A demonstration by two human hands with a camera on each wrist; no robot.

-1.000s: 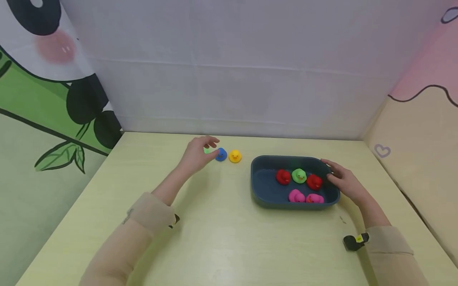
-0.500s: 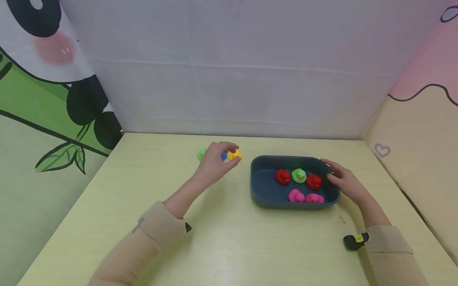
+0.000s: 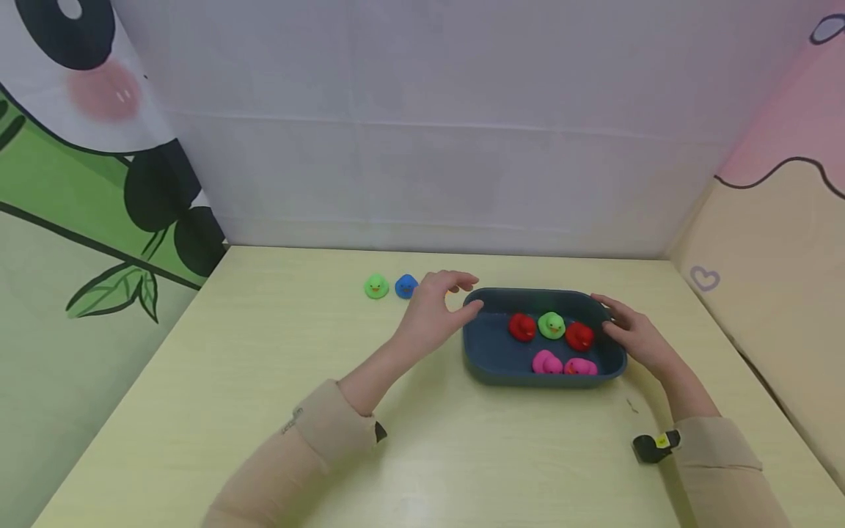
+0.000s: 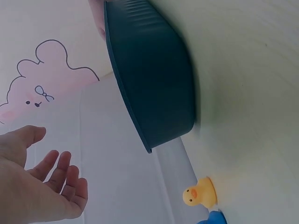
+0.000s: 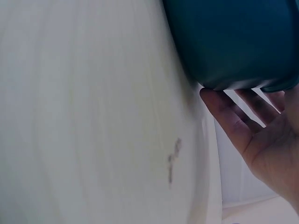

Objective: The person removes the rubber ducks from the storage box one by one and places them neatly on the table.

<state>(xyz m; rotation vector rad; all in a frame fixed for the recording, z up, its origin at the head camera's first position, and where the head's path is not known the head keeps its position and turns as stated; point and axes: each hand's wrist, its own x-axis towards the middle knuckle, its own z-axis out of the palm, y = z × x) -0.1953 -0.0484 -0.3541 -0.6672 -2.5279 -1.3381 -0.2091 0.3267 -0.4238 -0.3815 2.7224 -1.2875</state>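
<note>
My left hand point(image 3: 436, 312) hovers by the left end of a dark blue-green plastic basin point(image 3: 491, 370). Its thumb and fingers are spread, and the left wrist view shows nothing between them. At the basin's right end, my right hand point(image 3: 640, 337) holds the rim, thumb over the edge and fingers against the outer wall. Inside lie two red ducks point(image 3: 522, 327), a green duck point(image 3: 551, 325) and two pink ducks point(image 3: 547, 362). Behind my left hand, a yellow duck point(image 4: 201, 192) is mostly hidden in the head view. A blue duck point(image 3: 405, 286) and another green duck point(image 3: 376, 286) sit left of it.
The pale wooden table point(image 3: 264, 330) meets a white cloth backdrop point(image 3: 422, 183) at its far edge. Printed cartoon panels border it on the left and right. A small dark mark point(image 5: 174, 161) shows on the tabletop near the basin.
My left hand has moved right, from over the green and blue ducks, past the yellow one, to the basin's left end. My right hand and the basin have stayed put.
</note>
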